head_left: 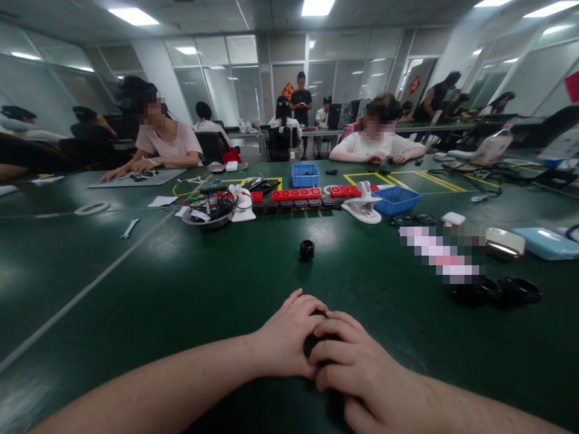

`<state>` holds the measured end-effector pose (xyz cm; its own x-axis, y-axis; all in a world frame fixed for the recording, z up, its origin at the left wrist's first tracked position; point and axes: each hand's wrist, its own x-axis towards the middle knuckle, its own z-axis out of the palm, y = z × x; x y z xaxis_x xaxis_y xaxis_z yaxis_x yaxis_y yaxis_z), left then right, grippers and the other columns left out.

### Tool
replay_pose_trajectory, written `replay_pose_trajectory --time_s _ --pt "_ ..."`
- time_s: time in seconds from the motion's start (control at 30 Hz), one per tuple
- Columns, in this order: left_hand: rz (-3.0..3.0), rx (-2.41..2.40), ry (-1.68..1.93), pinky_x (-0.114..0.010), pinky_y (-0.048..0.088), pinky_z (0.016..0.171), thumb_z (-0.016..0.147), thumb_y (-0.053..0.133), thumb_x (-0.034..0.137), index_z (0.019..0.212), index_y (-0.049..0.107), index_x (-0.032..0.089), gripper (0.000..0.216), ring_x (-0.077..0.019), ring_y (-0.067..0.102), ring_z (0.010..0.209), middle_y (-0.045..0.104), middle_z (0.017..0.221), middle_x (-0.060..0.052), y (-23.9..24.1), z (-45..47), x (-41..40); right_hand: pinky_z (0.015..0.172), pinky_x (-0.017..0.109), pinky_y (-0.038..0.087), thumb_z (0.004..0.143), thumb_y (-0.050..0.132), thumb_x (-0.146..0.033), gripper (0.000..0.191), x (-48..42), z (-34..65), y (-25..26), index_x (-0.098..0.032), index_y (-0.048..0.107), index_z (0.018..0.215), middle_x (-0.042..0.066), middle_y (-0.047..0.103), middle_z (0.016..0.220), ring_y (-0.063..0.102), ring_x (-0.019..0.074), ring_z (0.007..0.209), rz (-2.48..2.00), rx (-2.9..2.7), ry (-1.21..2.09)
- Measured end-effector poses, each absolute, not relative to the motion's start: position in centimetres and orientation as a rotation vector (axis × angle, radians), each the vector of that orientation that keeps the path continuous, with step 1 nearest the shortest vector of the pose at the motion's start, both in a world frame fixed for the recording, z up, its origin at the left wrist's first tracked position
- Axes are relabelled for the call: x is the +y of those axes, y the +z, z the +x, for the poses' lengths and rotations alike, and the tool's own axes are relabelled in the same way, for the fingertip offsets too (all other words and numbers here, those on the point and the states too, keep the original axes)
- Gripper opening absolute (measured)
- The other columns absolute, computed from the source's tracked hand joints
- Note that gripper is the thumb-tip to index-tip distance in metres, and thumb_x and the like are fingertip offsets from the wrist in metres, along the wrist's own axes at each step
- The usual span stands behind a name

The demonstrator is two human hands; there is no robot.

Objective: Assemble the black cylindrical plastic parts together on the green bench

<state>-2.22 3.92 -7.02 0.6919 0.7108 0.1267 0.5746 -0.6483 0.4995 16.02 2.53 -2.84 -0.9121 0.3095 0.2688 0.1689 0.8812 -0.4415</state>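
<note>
My left hand (289,337) and my right hand (362,361) meet over the table, fingers curled round one small black round object (315,342). Most of that object is covered by my fingers, so its exact kind does not show. Just beyond my hands, a small black coil (306,250), which looks like wound cable, stands on the green table (217,289). Farther to the right lie larger black coils (520,291), partly beside a blurred-out patch.
Across the table's middle stand a metal bowl of black cables (208,220), red blocks (296,193), a white clamp base (363,208) and blue bins (395,199). A wrench (130,229) lies left, a light-blue case (547,242) right. Two people sit opposite.
</note>
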Motion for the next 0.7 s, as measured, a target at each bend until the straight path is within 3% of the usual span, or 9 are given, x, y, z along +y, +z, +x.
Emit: replay_pose_trajectory --time_s 0.13,0.3,0.47,0.7 --pt "2.464 1.015 0.449 -0.05 0.015 0.104 0.062 0.069 0.031 0.091 0.056 0.022 0.033 -0.0231 0.047 0.106 0.052 0.108 -0.004 -6.9 -2.3 3.8 0.104 0.039 0.021 0.066 0.041 -0.011 0.044 2.2 16.9 -3.0 -0.023 0.051 0.108 0.001 0.062 0.103 0.049 0.0184 0.106 -0.302 -2.594 0.377" --pt "2.426 1.027 0.473 -0.051 0.018 0.102 0.06 0.07 0.039 0.098 0.054 0.022 0.045 -0.0242 0.047 0.104 0.053 0.108 -0.004 -6.9 -2.3 3.9 0.095 0.043 0.033 0.07 0.048 -0.018 0.05 2.5 17.3 -4.3 -0.015 0.037 0.119 0.012 0.055 0.109 0.05 0.0233 0.104 -0.59 -2.418 0.152" --pt "2.417 1.05 0.496 -0.051 0.018 0.102 0.058 0.071 0.041 0.089 0.055 0.021 0.04 -0.0252 0.047 0.104 0.053 0.108 -0.005 -7.0 -2.2 4.0 0.083 0.042 0.041 0.074 0.049 -0.025 0.045 3.1 16.9 -5.0 -0.014 0.039 0.116 0.013 0.053 0.107 0.051 0.0251 0.099 -0.801 -2.373 0.192" --pt "2.433 1.011 0.463 -0.051 0.015 0.104 0.061 0.069 0.04 0.096 0.055 0.02 0.043 -0.025 0.046 0.106 0.052 0.108 -0.005 -6.8 -2.3 4.0 0.076 0.041 0.042 0.073 0.057 -0.042 0.039 2.8 16.1 -4.8 -0.015 0.051 0.101 0.01 0.056 0.097 0.051 0.023 0.089 -0.941 -2.396 0.351"
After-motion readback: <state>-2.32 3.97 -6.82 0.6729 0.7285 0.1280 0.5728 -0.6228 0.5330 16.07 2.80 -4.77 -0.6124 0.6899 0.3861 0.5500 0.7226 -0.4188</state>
